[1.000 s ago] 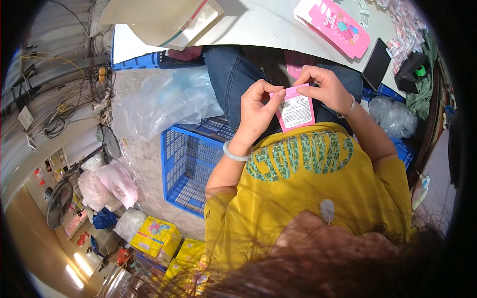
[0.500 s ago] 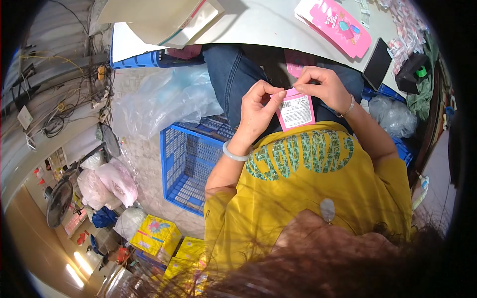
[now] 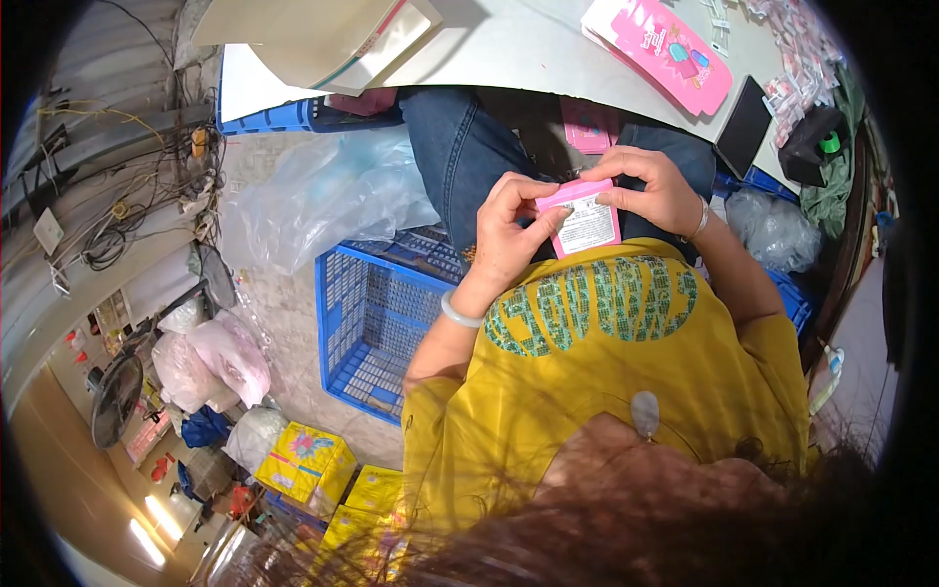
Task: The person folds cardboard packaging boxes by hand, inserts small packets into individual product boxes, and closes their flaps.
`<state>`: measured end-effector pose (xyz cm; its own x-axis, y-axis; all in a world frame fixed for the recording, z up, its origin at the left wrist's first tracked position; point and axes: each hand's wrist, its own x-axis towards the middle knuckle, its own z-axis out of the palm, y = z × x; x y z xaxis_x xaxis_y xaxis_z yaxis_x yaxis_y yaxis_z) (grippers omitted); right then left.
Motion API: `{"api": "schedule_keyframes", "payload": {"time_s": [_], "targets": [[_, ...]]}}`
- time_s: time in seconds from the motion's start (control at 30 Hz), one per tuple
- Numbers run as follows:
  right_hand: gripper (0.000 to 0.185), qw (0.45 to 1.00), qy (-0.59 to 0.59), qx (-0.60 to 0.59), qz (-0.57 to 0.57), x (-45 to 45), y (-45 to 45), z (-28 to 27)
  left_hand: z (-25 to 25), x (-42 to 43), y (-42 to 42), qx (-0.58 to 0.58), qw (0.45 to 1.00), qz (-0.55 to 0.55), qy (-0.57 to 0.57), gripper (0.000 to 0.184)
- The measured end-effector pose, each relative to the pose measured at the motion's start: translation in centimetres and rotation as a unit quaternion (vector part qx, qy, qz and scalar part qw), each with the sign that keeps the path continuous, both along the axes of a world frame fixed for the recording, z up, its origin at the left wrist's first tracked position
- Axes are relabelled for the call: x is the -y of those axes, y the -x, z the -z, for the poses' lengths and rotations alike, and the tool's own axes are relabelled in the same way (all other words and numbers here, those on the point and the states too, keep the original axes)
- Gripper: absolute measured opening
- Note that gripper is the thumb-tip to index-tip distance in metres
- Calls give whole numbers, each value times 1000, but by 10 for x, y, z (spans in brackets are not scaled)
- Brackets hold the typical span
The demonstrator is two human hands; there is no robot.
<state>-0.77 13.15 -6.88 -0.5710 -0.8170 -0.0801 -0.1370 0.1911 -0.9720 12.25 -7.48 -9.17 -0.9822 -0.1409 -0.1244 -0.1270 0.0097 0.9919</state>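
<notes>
My left hand point(image 3: 514, 227), with a pale bangle at its wrist, pinches the left side and upper corner of a small pink box point(image 3: 587, 240). A white label with fine print covers much of the side facing me. My right hand point(image 3: 653, 191) grips the upper right corner, thumb on the front and fingers over the top edge. The box is held above my lap, close to my yellow shirt. My fingers hide part of its top edge. Beyond it, another pink printed piece point(image 3: 589, 125) lies lower, between my knees.
Pink flat printed cartons point(image 3: 665, 54) lie on the white table point(image 3: 528, 49), near a black flat object point(image 3: 745, 122) and a heap of small packets point(image 3: 797, 49). A blue crate point(image 3: 367, 323) and clear plastic sheeting point(image 3: 328, 201) are to my left; yellow boxes point(image 3: 308, 460) stand farther back.
Both hands have shifted from pinching a thin edge at the top of the pink box to gripping its upper corners. The top now looks folded over, and the right hand is slightly lower.
</notes>
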Motion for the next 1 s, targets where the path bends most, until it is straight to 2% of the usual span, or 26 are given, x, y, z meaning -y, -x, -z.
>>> {"api": "schedule_keyframes", "payload": {"time_s": [0.07, 0.27, 0.37, 0.47, 0.57, 0.7, 0.77, 0.83, 0.9, 1.0], "targets": [[24, 1000, 16, -1, -5, 0, -1, 0, 1, -2, -1, -28, 1000, -3, 1, 23], [19, 996, 43, -80, -16, -2, -5, 3, 0, -2, -5, -16, 1000, 24, 6, 20], [21, 994, 42, -93, -23, -3, -8, 3, 12, -7, -10, -43, 999, 13, -13, 24], [23, 987, 15, -160, -6, -1, -2, -9, -7, -11, -3, 11, 996, -37, -79, 29], [28, 996, -28, -85, -16, -1, 4, -25, -28, 2, 8, -34, 993, 37, 110, 29], [24, 995, -12, -102, -18, 10, 10, -38, -35, 9, 17, -153, 959, 12, 239, 33], [21, 993, 13, -114, 2, 20, 11, -38, -28, 11, 22, -199, 942, -26, 268, 33], [26, 967, 53, -248, 15, 30, 13, -24, -21, 15, 30, -264, 905, -63, 328, 32], [29, 918, 95, -383, 46, 45, 19, -7, -22, 19, 34, -237, 910, -87, 329, 33], [32, 887, 76, -451, 63, 63, 37, 19, -23, 26, 35, -189, 926, -124, 303, 33]]}}
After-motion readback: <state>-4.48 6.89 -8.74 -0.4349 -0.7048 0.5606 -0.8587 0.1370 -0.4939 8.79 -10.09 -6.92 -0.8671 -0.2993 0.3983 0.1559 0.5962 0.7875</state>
